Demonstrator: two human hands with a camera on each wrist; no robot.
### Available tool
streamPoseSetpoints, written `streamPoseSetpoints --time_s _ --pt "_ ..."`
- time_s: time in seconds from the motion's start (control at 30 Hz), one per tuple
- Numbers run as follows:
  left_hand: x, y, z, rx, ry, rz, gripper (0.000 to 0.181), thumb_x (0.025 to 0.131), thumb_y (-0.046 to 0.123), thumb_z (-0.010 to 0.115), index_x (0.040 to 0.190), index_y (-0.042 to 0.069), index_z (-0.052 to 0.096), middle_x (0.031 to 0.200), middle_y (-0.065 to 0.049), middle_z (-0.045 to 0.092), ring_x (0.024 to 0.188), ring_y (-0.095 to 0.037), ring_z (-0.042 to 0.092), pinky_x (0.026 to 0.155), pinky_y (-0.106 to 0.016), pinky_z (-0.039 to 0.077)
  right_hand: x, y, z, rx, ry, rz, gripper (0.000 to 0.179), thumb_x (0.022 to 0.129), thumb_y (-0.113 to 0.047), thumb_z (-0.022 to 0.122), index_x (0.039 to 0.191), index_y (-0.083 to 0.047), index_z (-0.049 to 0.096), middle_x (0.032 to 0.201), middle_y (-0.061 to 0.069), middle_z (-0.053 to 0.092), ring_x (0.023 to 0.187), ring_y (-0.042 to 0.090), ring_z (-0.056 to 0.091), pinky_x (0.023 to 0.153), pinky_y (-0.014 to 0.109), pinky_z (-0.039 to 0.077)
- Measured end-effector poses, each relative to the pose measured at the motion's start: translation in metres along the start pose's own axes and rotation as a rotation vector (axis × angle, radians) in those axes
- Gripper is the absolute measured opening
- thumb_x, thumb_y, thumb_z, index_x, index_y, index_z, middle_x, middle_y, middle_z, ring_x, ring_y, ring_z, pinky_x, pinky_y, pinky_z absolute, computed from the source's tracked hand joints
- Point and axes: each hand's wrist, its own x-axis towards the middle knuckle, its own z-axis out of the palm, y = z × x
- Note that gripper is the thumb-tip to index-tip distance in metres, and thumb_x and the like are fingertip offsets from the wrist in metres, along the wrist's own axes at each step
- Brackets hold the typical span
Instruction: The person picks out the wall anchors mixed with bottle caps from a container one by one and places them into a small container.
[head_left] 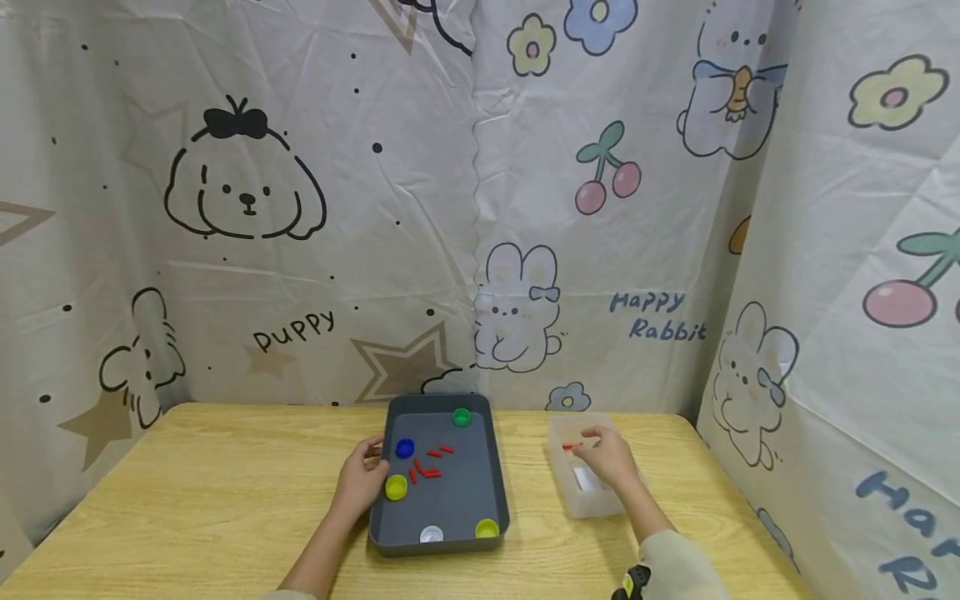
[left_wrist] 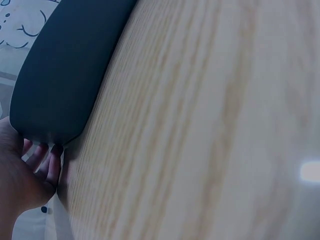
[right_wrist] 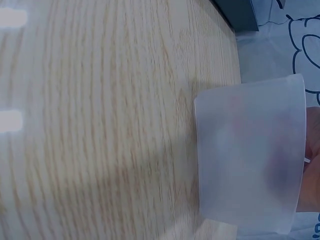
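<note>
Printed curtains (head_left: pixel 405 267) back the wood-grain table (head_left: pixel 225 500), where your left hand (head_left: pixel 360 482) grips the left rim of the gray tray (head_left: pixel 465 492), fingers curled against its outer wall. Right of the tray, your right hand (head_left: pixel 609 458) dips into the translucent bin (head_left: pixel 600 505) at a red stick (head_left: pixel 568 447) (whether thumb and finger pinch it, you cannot tell from these views). More red sticks (head_left: pixel 433 474) lie inside the tray among small cups (head_left: pixel 396 488); they look light, stiff and perhaps slippery, so take each across its middle.
</note>
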Motion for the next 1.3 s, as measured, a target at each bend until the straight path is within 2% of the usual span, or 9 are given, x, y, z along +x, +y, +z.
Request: streamPoseSetpoints --time_s 0.13,0.23,0.4,0.53,0.73,0.93,1.3 --pt "0.0 0.0 0.001 -0.007 0.0 0.002 0.047 0.087 0.003 0.05 0.133 0.001 0.047 0.12 -0.025 0.054 0.104 -0.037 0.059 0.081 -0.04 0.052 0.0 -0.002 -0.003 -0.005 0.011 -0.003 0.038 0.085 -0.018 0.064 0.116 0.004 0.059 0.106 0.023 0.063 0.095 0.032 0.059 0.075 0.044 0.049" --pt "0.0 0.0 0.0 -0.008 0.0 0.001 0.047 0.086 0.003 0.05 0.133 0.0 0.046 0.12 -0.025 0.054 0.104 -0.037 0.059 0.081 -0.039 0.052 0.0 -0.005 -0.004 0.001 0.019 -0.004 0.037 0.085 -0.019 0.064 0.115 0.003 0.06 0.102 0.021 0.063 0.09 0.028 0.059 0.069 0.038 0.049" --pt "-0.001 0.002 -0.001 -0.011 -0.001 0.002 0.047 0.086 0.003 0.05 0.133 0.0 0.046 0.12 -0.025 0.054 0.105 -0.037 0.059 0.082 -0.04 0.052 0.0 -0.014 -0.002 0.015 0.04 0.005 0.035 0.084 -0.02 0.065 0.113 0.0 0.062 0.086 0.012 0.063 0.071 0.018 0.056 0.056 0.027 0.042" --pt "-0.002 0.003 -0.001 -0.01 0.004 0.006 0.046 0.087 0.002 0.05 0.132 0.0 0.047 0.12 -0.025 0.054 0.104 -0.037 0.059 0.082 -0.04 0.052 0.0 -0.025 0.003 0.032 0.056 -0.021 0.034 0.083 -0.02 0.066 0.111 -0.002 0.064 0.073 0.007 0.063 0.059 0.012 0.052 0.05 0.024 0.04" --pt "-0.003 0.004 -0.002 -0.011 0.002 0.007 0.046 0.086 0.001 0.05 0.132 -0.002 0.047 0.119 -0.026 0.055 0.103 -0.037 0.06 0.081 -0.039 0.052 -0.003 -0.043 0.012 0.046 0.037 -0.055 0.032 0.083 -0.02 0.065 0.11 -0.002 0.065 0.078 0.006 0.057 0.06 0.013 0.046 0.051 0.024 0.038" --pt "-0.003 0.005 -0.002 -0.009 0.002 0.009 0.045 0.086 0.001 0.05 0.131 -0.002 0.047 0.119 -0.026 0.055 0.103 -0.037 0.059 0.082 -0.04 0.052 -0.003 -0.057 0.023 0.065 0.029 -0.098 0.028 0.083 -0.017 0.066 0.106 -0.001 0.067 0.067 0.002 0.048 0.053 0.012 0.039 0.047 0.024 0.033" --pt "-0.001 0.003 0.0 -0.007 0.006 0.008 0.045 0.086 0.001 0.051 0.131 -0.001 0.047 0.119 -0.025 0.055 0.102 -0.035 0.059 0.08 -0.038 0.052 -0.006 -0.074 0.045 0.055 0.017 -0.16 0.025 0.081 -0.02 0.069 0.101 -0.005 0.069 0.064 -0.001 0.047 0.052 0.011 0.038 0.046 0.023 0.03"
